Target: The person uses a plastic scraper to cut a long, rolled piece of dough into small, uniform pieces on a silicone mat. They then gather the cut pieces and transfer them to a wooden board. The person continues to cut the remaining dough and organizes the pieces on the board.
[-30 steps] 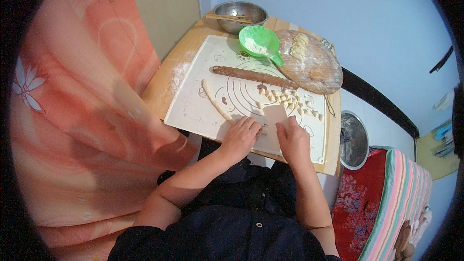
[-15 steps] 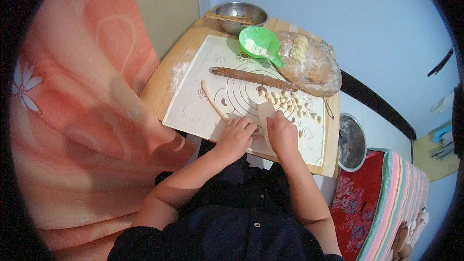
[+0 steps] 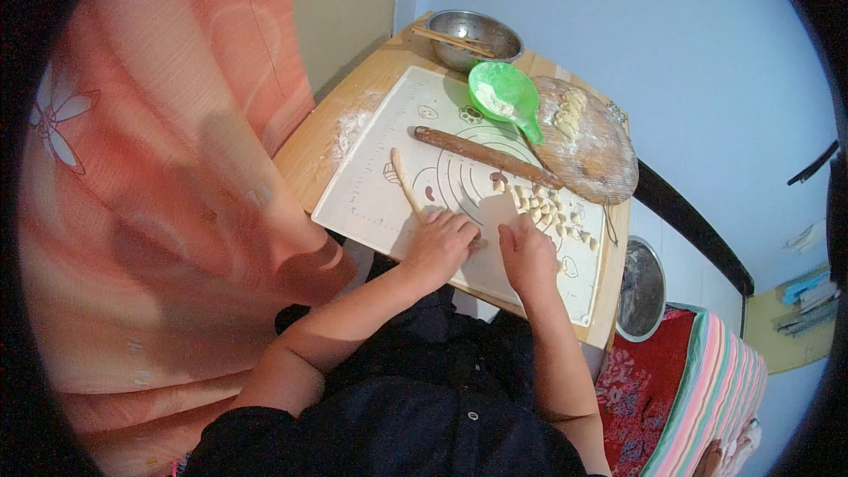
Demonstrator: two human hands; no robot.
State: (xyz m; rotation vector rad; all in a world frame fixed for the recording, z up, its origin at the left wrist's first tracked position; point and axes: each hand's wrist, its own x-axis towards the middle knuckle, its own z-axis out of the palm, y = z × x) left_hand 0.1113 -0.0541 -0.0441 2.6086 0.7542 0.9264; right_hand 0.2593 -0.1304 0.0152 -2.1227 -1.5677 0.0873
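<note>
A: Start with the grip. What does each hand have?

B: The right hand (image 3: pixel 530 258) is closed around a pale dough scraper (image 3: pixel 499 207), its blade pointing toward the rolling pin (image 3: pixel 484 155). The left hand (image 3: pixel 439 249) lies with fingers bent over the near end of the dough rope (image 3: pixel 405 181); its knuckles hide the contact, so I can't tell whether it pinches or only steadies.

A: Where does the rope run?

B: On the person's side of the rolling pin, slanting from the left hand toward the pin's left end, flat on the kneading mat (image 3: pixel 362 203). The cut dough pieces (image 3: pixel 541 205) sit scattered just this side of the pin's right end. Past the pin stands a green scoop (image 3: pixel 529 117) of flour (image 3: pixel 496 102).

A: How would you cut well here?

B: Keep the left fingertips tucked behind the cutting line, press the edge straight down, and match each length to the last. A light hold should avoid flattening the rope.

A: Anything different from half a second ago?

B: The scraper then looked narrow, nearly edge-on, beside the left fingers; now it shows more of its face. The whole view has shifted too.
</note>
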